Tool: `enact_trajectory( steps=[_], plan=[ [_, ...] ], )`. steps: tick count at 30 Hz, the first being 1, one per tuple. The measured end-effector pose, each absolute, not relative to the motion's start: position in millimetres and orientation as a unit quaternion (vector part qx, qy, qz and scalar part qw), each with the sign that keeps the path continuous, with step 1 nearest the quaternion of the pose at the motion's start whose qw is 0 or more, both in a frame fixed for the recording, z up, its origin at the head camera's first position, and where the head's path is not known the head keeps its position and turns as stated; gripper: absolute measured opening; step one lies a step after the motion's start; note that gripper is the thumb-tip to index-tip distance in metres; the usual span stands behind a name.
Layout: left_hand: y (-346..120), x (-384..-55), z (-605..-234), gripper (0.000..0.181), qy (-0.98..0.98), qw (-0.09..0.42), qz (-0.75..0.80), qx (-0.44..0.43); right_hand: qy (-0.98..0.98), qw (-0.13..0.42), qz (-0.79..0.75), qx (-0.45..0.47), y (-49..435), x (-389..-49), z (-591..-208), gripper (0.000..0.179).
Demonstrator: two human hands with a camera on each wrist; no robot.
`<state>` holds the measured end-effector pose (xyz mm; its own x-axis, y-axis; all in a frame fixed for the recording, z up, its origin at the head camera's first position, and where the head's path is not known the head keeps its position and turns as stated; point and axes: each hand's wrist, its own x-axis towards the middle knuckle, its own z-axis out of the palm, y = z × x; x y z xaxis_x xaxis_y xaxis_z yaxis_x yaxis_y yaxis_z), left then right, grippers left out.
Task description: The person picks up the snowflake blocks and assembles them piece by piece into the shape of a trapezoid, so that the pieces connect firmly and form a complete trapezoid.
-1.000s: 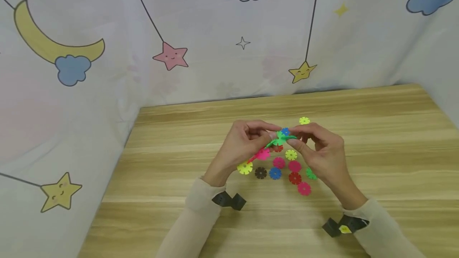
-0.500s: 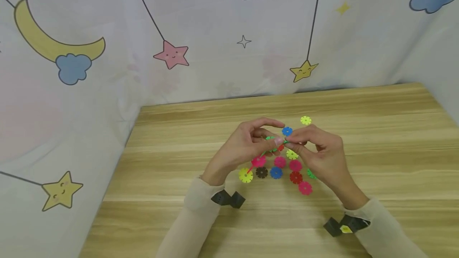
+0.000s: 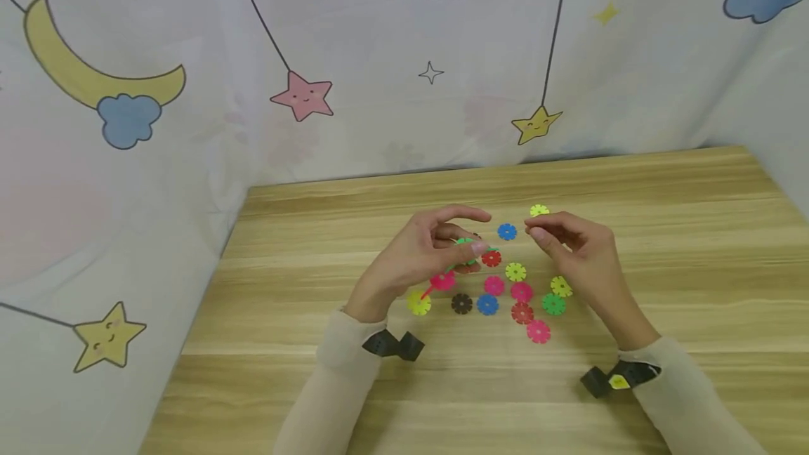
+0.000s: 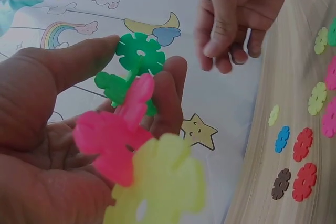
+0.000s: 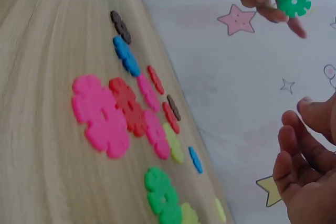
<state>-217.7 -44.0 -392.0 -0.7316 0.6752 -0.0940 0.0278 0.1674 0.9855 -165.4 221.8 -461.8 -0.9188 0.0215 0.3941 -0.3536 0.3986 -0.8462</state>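
Observation:
My left hand (image 3: 404,258) holds a chain of plastic snowflake discs above the table, thumb and fingers around its green part. In the left wrist view, a notched green disc (image 4: 140,53) forms the far end, pink discs (image 4: 113,142) come in the middle, and a pale yellow disc (image 4: 163,177) hangs nearest the camera. Apart from the chain, to its right, is my right hand (image 3: 584,251). Its fingers are loosely bent, with nothing showing between them in the right wrist view. Near its fingertips lie a blue disc (image 3: 507,232) and a yellow disc (image 3: 539,210).
Several loose discs lie flat between and below the hands, among them a red disc (image 3: 491,258), a brown disc (image 3: 462,304), a green disc (image 3: 554,304) and a pink disc (image 3: 538,332). A printed cloth (image 3: 379,125) stands behind the wooden table (image 3: 303,244).
The right hand has let go of the green part of the chain and drawn away to the right. The left hand has shifted slightly left with the chain.

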Motion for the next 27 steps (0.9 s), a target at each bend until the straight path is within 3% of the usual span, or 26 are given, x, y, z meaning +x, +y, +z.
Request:
enact_trajectory(
  steps=[6, 14, 27],
  plan=[
    [-43.7, -218.5, -392.6, 0.038, 0.718, 0.271, 0.588, 0.255, -0.857, 0.067, 0.506, 0.064, 232.2, -174.0, -482.1, 0.025],
    [-39.3, -217.5, -393.5, 0.04, 0.703, 0.289, 0.596, 0.26, -0.869, -0.017, 0.49, 0.059, 234.0, -178.8, -495.8, 0.034],
    [-40.6, -217.0, -392.6, 0.041, 0.71, 0.285, 0.588, 0.263, -0.895, -0.02, 0.432, 0.109, 224.6, -176.1, -498.0, 0.036]
  ],
)
